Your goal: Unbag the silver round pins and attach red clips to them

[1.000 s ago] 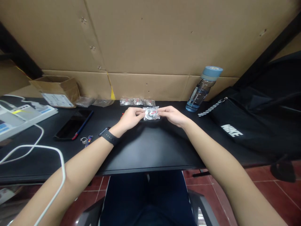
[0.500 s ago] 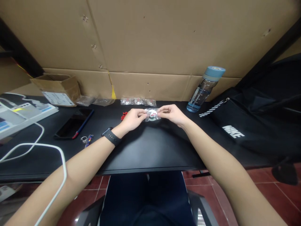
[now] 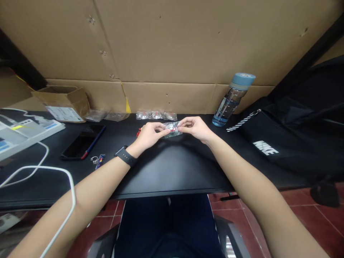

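- Black surface [image 3: 172, 168] beneath both hands
- Black bag [image 3: 292, 143], right of the hands
- Bottle [image 3: 233, 100] beyond the right hand [image 3: 196, 129]
- Small clear packet [image 3: 172, 129] between the hands, pinched by right and left hand [image 3: 152, 135]

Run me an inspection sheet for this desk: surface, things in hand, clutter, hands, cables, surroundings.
Surface: black desk; spills, nothing seen.
Things in hand: clear packet with something shiny and red inside; three similar packets lie behind.
Clutter: phone, key ring, clear bags, open carton, bottle, black bag.
Hands: left hand and right hand pinch opposite sides of the clear packet.
Cables: white cable loops at left, crossing in front of the left forearm in view.
Surroundings: cardboard panel behind, red tiled floor below; nobody else seen.
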The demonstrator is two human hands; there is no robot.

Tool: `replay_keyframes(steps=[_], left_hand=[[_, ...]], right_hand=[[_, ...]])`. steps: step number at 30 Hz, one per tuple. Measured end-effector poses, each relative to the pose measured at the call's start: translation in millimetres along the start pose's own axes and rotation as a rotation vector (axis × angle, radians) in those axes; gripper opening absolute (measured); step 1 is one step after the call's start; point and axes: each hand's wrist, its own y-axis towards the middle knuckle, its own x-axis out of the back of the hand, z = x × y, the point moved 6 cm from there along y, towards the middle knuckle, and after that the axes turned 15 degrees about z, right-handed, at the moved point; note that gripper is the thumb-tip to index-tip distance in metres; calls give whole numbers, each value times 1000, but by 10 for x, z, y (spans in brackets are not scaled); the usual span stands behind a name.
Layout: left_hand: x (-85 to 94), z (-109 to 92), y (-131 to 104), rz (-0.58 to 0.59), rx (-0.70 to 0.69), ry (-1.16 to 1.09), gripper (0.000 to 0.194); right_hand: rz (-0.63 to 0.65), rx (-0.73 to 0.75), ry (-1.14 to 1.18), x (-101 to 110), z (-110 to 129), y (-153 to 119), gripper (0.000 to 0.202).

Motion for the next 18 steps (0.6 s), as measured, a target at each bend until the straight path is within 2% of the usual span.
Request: replay_keyframes(steps=[3, 8, 12, 18], left_hand=[[17, 64, 14, -17, 37, 20, 37], [20, 66, 28, -33, 3, -30, 34], [48, 40, 18, -56, 4, -32, 34], [3, -24, 16, 18, -67, -16, 31]], right_hand=[[5, 9, 8, 18, 8, 0, 36], [-24, 10, -3, 45, 38, -7, 37], [61, 0, -7, -32, 36, -3, 39], [134, 6, -74, -161, -19, 13, 37]])
